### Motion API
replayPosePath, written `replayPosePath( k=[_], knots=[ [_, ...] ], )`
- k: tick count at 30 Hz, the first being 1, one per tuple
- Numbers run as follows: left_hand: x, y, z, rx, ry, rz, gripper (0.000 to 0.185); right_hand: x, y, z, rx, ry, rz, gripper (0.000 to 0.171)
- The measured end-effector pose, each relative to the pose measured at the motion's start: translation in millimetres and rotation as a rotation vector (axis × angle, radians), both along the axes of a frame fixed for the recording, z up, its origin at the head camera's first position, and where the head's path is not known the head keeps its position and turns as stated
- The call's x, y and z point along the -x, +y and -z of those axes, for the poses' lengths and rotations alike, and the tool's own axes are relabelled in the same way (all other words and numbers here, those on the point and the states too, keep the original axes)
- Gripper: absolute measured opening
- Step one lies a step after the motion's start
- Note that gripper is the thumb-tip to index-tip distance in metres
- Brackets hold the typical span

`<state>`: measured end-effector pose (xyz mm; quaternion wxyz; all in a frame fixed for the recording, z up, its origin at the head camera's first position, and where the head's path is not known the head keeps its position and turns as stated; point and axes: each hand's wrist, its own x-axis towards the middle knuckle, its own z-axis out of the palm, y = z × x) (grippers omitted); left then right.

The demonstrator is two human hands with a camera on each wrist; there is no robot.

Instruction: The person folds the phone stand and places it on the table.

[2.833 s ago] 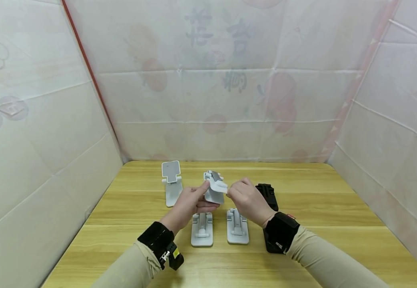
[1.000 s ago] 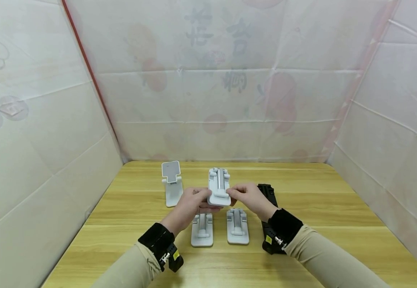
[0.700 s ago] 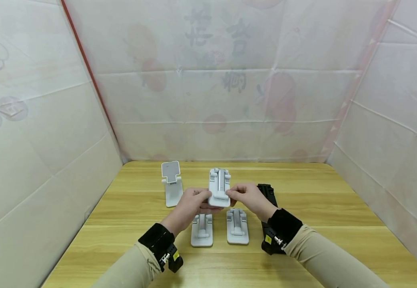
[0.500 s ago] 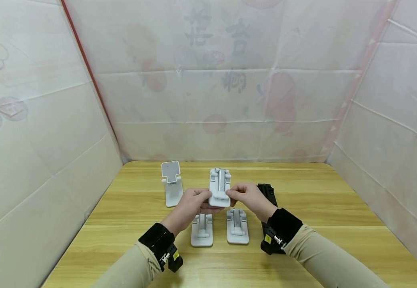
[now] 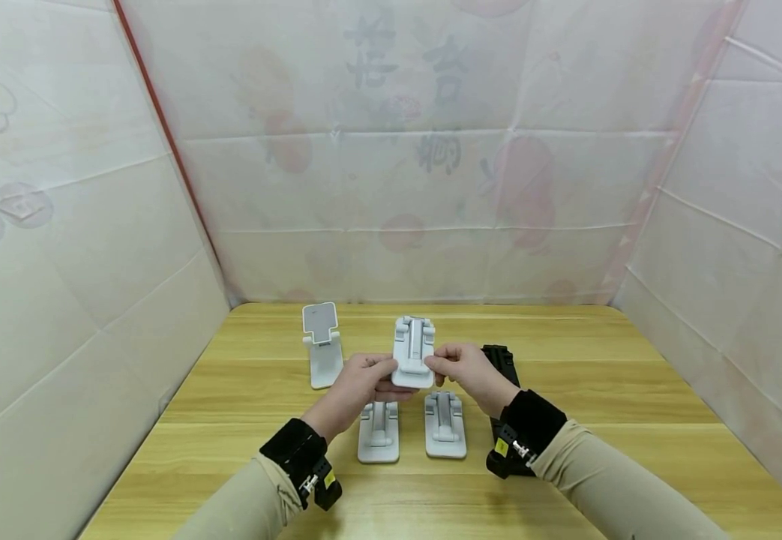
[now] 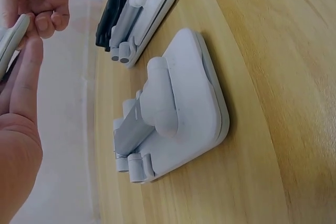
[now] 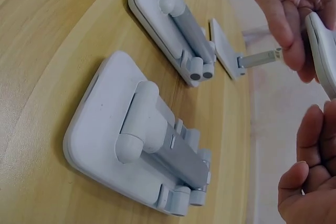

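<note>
A white folding phone stand [image 5: 412, 352], folded flat, is held above the table in the head view. My left hand [image 5: 364, 379] grips its left side, thumb on top and fingers underneath. The fingertips of my right hand [image 5: 468, 371] pinch its right edge. Below the hands lie two more folded white phone stands, one on the left [image 5: 379, 435] and one on the right [image 5: 444, 427]. In the left wrist view, the held stand [image 6: 11, 40] shows only in part at the left edge.
An unfolded white phone stand [image 5: 323, 341] stands at the back left, its grey pad facing forward. A folded black stand [image 5: 501, 361] lies right of my right hand, with more black partly hidden under that wrist. Patterned cloth walls [image 5: 391, 187] enclose the wooden table [image 5: 600, 390].
Earlier, the right hand held the stand's raised white plate at an angle. The stand is now folded flat, its hinged arm facing up. Over the last second, the hands have barely moved.
</note>
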<state>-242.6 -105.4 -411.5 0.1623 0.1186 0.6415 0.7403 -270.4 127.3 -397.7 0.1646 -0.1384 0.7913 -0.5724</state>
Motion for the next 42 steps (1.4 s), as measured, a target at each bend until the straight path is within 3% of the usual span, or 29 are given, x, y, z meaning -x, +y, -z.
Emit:
replayPosePath(
  k=[4,13,16,20,24,31,34,38,42],
  knots=[
    [-0.5,-1,0.4,0.032,-0.003,-0.016,0.039,0.1,-2,-1.2,0.007,-0.01,0.042,0.024],
    [-1.4,-6,-0.1,0.139,0.019,-0.038,0.045,0.7,1,-1.8,0.046,-0.013,0.025,0.025],
    [-4.0,-13,1.6,0.255,0.076,-0.059,0.048,1.3,2,-1.7,0.037,-0.013,0.037,0.026],
    [-9.9,-25,6.2,0.473,0.209,-0.118,0.045,4.2,5,0.5,-0.002,-0.019,0.087,0.024],
    [-13.4,-39,11.3,0.585,0.281,-0.261,0.039,9.5,10,5.0,-0.022,-0.025,0.12,0.019],
    [-9.5,-74,10.5,0.556,0.237,-0.615,0.029,20.4,19,12.4,-0.032,-0.062,0.163,0.016],
    [-5.6,-88,9.9,0.563,0.205,-0.712,0.031,25.4,21,15.6,-0.037,-0.104,0.196,0.016],
    [-0.6,-100,9.6,0.511,0.086,-0.735,0.042,32.1,23,20.1,-0.045,-0.15,0.212,0.017],
    [3.9,-103,8.0,0.432,-0.027,-0.688,0.059,38.7,26,27.4,-0.095,-0.173,0.202,0.021]
  ],
)
